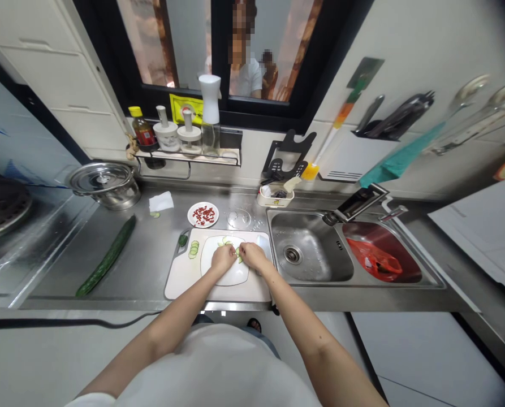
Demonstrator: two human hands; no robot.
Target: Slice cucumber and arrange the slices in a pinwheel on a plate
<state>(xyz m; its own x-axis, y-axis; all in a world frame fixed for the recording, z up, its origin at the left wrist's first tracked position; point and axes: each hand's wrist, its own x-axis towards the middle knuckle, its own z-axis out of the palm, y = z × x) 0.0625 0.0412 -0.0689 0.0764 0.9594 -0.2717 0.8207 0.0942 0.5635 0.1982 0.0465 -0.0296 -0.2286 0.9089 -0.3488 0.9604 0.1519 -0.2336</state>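
Note:
My left hand (pixel 223 259) and my right hand (pixel 253 256) meet over a white square plate (pixel 231 278), fingers pinched together around cucumber slices (pixel 238 255). More slices lie along the plate's far edge. Under the plate is a pale cutting board (pixel 184 282). On its left side rest a short stack of cucumber slices (pixel 194 249) and a dark green cucumber end (pixel 182 240). A knife blade, perhaps, shows as a pale bluish patch near the board's right edge. Just beyond the board stands a small white plate (pixel 190 217) of chopped red pieces.
A whole cucumber (pixel 108 257) lies on the steel counter at left, near a lidded pot (pixel 116 189) and a white paper (pixel 161 201). Right of the board is a sink (pixel 315 254) with a faucet (pixel 356 203) and a red bag (pixel 377 261). A condiment rack (pixel 188 155) hangs behind.

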